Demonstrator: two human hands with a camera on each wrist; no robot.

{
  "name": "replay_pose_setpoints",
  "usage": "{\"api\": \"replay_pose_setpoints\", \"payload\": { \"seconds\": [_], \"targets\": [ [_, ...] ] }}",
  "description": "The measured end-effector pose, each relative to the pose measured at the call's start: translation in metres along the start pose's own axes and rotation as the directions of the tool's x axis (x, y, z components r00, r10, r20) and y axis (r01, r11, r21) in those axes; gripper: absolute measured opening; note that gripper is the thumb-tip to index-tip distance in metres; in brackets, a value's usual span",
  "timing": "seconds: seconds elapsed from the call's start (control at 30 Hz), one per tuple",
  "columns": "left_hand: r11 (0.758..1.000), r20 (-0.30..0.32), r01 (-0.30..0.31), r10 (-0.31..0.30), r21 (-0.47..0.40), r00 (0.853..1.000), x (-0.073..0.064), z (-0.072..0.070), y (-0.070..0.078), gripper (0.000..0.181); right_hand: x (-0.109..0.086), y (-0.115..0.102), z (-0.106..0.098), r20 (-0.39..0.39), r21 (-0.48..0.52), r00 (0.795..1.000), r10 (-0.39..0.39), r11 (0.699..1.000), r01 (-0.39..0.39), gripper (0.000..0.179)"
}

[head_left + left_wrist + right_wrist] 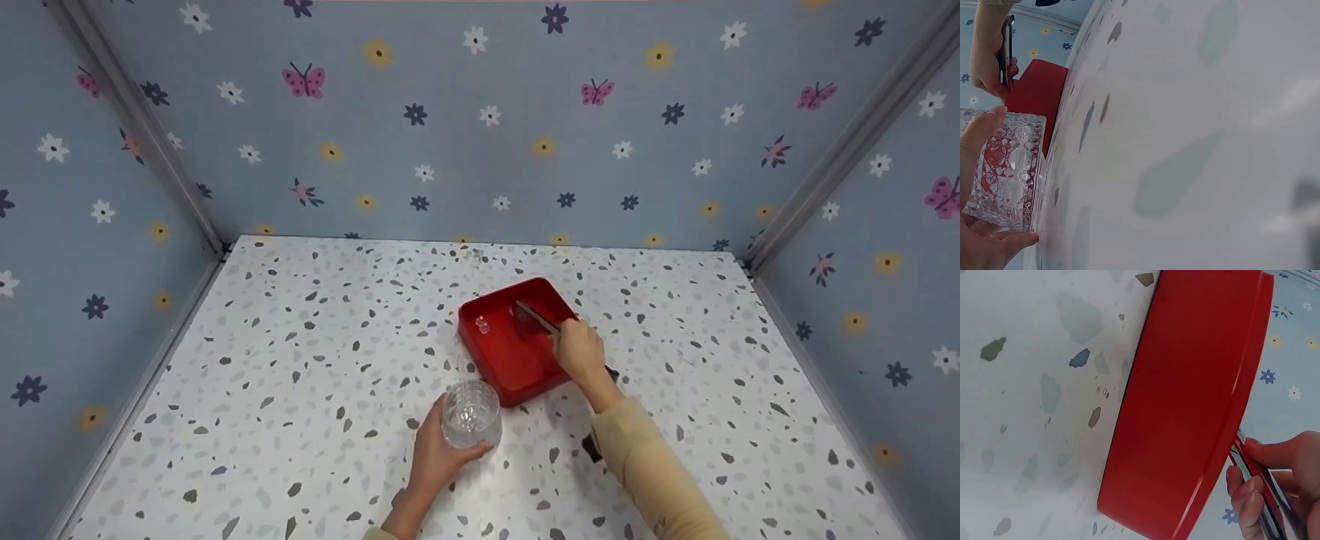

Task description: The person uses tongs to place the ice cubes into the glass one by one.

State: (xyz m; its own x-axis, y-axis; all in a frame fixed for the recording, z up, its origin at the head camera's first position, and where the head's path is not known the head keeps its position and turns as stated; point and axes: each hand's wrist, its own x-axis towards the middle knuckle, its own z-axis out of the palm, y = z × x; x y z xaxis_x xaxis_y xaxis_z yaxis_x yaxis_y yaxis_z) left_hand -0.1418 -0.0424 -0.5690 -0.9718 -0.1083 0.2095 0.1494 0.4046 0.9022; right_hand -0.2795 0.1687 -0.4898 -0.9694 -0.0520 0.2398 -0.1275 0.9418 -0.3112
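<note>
My left hand holds a clear cut-glass tumbler around its side; the glass stands on the table against the near-left corner of a red tray. Clear pieces seem to lie inside the glass, though its pattern blurs them. In my right hand are metal tongs, gripped between thumb and fingers, their tips down in the tray. Whether the tips pinch anything cannot be told. A few small clear pieces lie at the tray's left side. In the right wrist view, the tray's outer wall hides the tong tips.
The speckled white table is bounded by a patterned blue back panel and side panels with grey metal posts. A small dark object shows beside the right sleeve.
</note>
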Motion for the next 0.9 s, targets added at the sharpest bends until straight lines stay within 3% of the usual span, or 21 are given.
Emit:
{"api": "replay_pose_setpoints", "payload": {
  "seconds": [0.2,0.53,0.9],
  "targets": [
    [1.000,-0.001,-0.001,0.001,-0.002,1.000,0.000,0.000,0.000,0.099,-0.010,0.003,-0.014,-0.009,0.066,1.000,-0.010,0.998,0.010,0.015],
    [0.998,0.033,0.062,-0.062,0.014,0.998,-0.001,0.000,0.001,0.102,-0.037,0.004,-0.035,-0.048,0.154,0.997,-0.054,0.986,0.061,0.011],
    [1.000,0.017,0.028,-0.028,-0.006,0.999,0.000,0.001,0.001,0.100,-0.068,0.004,-0.056,-0.083,0.242,0.988,-0.128,0.959,0.145,0.015]
  ]
}}
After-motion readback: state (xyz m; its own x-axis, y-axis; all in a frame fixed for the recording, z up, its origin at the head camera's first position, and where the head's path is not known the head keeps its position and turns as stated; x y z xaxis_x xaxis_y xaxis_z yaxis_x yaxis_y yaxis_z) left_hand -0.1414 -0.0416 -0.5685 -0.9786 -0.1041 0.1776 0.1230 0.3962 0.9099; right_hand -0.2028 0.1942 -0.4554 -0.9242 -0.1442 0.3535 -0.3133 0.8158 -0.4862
